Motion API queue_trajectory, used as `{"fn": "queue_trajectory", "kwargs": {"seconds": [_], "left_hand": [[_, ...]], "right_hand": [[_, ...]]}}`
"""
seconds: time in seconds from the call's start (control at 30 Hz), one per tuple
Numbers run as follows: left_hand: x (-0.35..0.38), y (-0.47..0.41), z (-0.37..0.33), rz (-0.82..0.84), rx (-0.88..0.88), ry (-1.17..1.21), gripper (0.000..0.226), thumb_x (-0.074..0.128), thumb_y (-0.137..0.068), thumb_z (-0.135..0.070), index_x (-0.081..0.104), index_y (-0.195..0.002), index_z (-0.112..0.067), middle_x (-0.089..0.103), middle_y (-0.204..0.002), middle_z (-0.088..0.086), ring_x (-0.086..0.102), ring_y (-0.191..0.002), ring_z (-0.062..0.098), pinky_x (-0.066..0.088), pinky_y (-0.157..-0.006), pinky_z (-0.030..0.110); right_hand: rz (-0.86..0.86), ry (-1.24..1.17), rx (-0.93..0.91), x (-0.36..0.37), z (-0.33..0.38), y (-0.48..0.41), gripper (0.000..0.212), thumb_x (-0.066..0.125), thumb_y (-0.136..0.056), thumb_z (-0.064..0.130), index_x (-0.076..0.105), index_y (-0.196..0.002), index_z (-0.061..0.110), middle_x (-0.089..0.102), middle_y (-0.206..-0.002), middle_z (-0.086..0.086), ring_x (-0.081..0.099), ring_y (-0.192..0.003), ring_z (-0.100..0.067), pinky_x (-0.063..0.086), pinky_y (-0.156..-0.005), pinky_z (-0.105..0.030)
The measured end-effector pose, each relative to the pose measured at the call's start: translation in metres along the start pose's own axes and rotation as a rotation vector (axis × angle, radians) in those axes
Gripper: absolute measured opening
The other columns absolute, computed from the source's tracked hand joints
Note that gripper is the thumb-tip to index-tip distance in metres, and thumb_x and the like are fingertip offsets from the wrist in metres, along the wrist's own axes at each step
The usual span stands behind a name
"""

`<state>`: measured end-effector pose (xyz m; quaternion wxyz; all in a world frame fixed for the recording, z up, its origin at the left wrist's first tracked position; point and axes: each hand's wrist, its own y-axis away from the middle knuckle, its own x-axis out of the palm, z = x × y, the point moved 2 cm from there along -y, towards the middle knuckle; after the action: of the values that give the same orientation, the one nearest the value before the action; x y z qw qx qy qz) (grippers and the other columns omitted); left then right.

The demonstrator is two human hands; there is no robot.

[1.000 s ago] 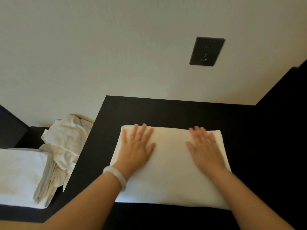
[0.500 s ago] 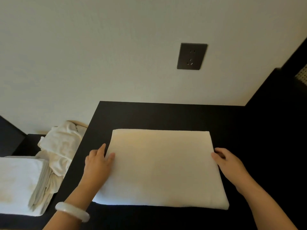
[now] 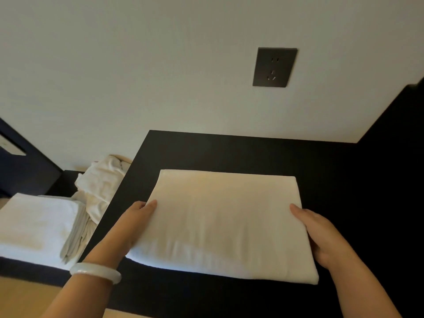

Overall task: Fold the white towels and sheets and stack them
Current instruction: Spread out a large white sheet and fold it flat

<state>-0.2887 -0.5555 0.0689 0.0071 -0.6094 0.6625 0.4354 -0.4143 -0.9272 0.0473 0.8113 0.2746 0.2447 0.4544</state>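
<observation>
A folded white towel (image 3: 220, 221) lies flat on the black table (image 3: 252, 152). My left hand (image 3: 135, 223) holds its left edge, thumb on top and fingers hidden beneath the cloth. My right hand (image 3: 321, 235) holds the right edge the same way, thumb on top. The towel's near edge looks slightly raised off the table. To the left, on a lower black surface, sits a stack of folded white linens (image 3: 39, 226), with a crumpled heap of unfolded white cloth (image 3: 101, 182) behind it.
A cream wall stands behind the table with a dark wall socket (image 3: 274, 67) on it. A dark panel (image 3: 394, 134) rises at the right. A light wooden floor (image 3: 23, 299) shows at the bottom left.
Both hands left the towel's top, where they pressed it flat, and moved to its left and right edges. They now slide under the sides and grip them.
</observation>
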Motion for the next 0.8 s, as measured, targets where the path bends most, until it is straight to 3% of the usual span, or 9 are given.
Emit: {"fn": "queue_trajectory", "kwargs": {"seconds": [0.13,0.27,0.4,0.5,0.6,0.7,0.8], "left_hand": [[-0.003,0.015,0.008,0.078,-0.038,0.191,0.029,0.054,-0.097,-0.045,0.067,-0.107,-0.022,0.075,-0.091,0.006,0.07,-0.089,0.03,0.052,-0.074,0.04],[-0.012,0.021,0.027,0.051,-0.041,0.309,0.022,0.059,-0.094,-0.043,0.069,-0.107,-0.028,0.077,-0.09,0.003,0.071,-0.091,0.031,0.055,-0.082,0.047],[-0.029,0.024,0.045,-0.03,-0.046,0.4,0.015,0.062,-0.092,-0.044,0.069,-0.101,-0.035,0.076,-0.082,-0.003,0.071,-0.089,0.03,0.055,-0.076,0.045],[-0.053,0.026,0.057,-0.064,-0.036,0.467,0.014,0.065,-0.09,-0.043,0.072,-0.099,-0.035,0.076,-0.084,-0.001,0.071,-0.089,0.031,0.056,-0.08,0.047],[-0.087,0.026,0.074,-0.089,-0.004,0.506,0.013,0.066,-0.09,-0.042,0.073,-0.098,-0.036,0.077,-0.086,0.0,0.073,-0.086,0.03,0.058,-0.077,0.045],[-0.131,0.024,0.103,-0.126,0.035,0.531,0.009,0.066,-0.09,-0.041,0.075,-0.09,-0.042,0.077,-0.086,-0.002,0.074,-0.076,0.023,0.058,-0.069,0.04],[-0.184,0.021,0.146,-0.145,0.054,0.569,0.011,0.065,-0.092,-0.037,0.074,-0.097,-0.037,0.077,-0.09,0.0,0.074,-0.079,0.025,0.058,-0.076,0.044]], "right_hand": [[-0.065,0.03,-0.113,0.016,-0.004,-0.009,0.019,0.067,-0.087,0.048,0.061,-0.103,0.04,0.073,-0.094,0.003,0.071,-0.083,-0.022,0.053,-0.061,-0.035],[-0.114,0.073,-0.21,0.037,0.005,-0.007,0.025,0.066,-0.088,0.046,0.057,-0.111,0.041,0.067,-0.096,0.009,0.067,-0.084,-0.018,0.047,-0.059,-0.031],[-0.047,0.079,-0.26,0.064,0.02,0.006,0.014,0.066,-0.088,0.041,0.056,-0.095,0.047,0.065,-0.095,0.013,0.065,-0.085,-0.016,0.047,-0.06,-0.032],[0.024,0.093,-0.298,0.094,0.03,0.022,0.019,0.067,-0.089,0.04,0.054,-0.101,0.047,0.065,-0.099,0.011,0.065,-0.089,-0.017,0.049,-0.065,-0.036],[0.07,0.112,-0.332,0.137,0.041,0.044,0.021,0.066,-0.089,0.038,0.053,-0.106,0.042,0.064,-0.101,0.009,0.064,-0.09,-0.017,0.047,-0.065,-0.035],[0.129,0.165,-0.354,0.192,0.044,0.072,0.014,0.065,-0.09,0.038,0.052,-0.093,0.041,0.064,-0.099,0.007,0.064,-0.088,-0.018,0.045,-0.062,-0.033],[0.173,0.198,-0.375,0.256,0.037,0.102,0.012,0.065,-0.091,0.037,0.053,-0.088,0.039,0.065,-0.096,0.006,0.065,-0.086,-0.018,0.045,-0.06,-0.033]]}}
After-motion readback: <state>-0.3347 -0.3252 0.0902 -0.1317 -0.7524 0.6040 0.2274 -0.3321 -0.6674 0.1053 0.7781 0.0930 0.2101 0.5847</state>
